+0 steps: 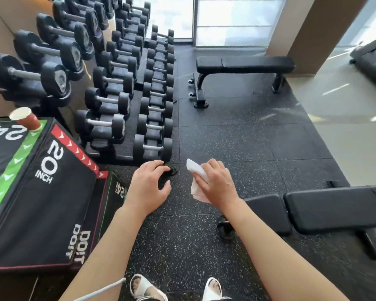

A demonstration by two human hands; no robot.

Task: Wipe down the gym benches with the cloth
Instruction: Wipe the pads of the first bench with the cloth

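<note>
My right hand point(216, 181) grips a folded white cloth point(197, 174) in the air above the speckled black floor. My left hand point(149, 184) hovers beside it with fingers loosely spread, holding nothing. One black padded bench point(244, 64) stands ahead near the window, its top flat. A second black bench point(334, 206) lies to my right, its near pad just past my right forearm. Neither hand touches a bench.
A long rack of black dumbbells point(117, 83) fills the left side. A black plyo box point(30, 192) marked 20 inch sits at lower left with a red paper cup point(26, 118) on top. A beige pillar point(308, 33) rises behind the far bench. My sandalled feet point(176, 288) stand below.
</note>
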